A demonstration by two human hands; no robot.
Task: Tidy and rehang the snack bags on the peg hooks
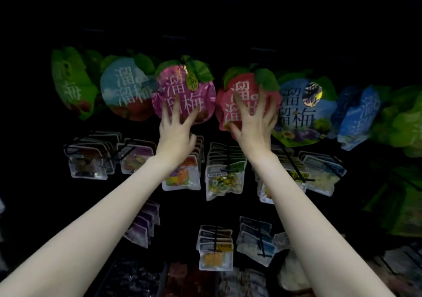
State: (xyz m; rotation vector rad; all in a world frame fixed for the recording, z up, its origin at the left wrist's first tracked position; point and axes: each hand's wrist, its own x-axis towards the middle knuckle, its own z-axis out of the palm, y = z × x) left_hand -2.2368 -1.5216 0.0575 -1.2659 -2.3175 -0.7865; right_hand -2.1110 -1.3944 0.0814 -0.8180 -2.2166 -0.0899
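Observation:
A row of round fruit-shaped snack bags hangs on peg hooks across a dark display wall. My left hand [177,132] reaches up with fingers spread and straight, touching the lower part of the purple-pink bag [182,86]. My right hand [253,119] lies with spread fingers flat against the front of the red bag [233,84], its thumb under the bag's lower edge. To their sides hang a light blue bag [123,89], a green bag [70,84] and a blue-and-green bag [299,109].
Below the round bags, rows of small clear snack packets [225,178] hang on black peg hooks [294,166]. More blue and green bags [358,116] crowd the right side. Further packets [215,248] hang lower down, above dark bins at the bottom.

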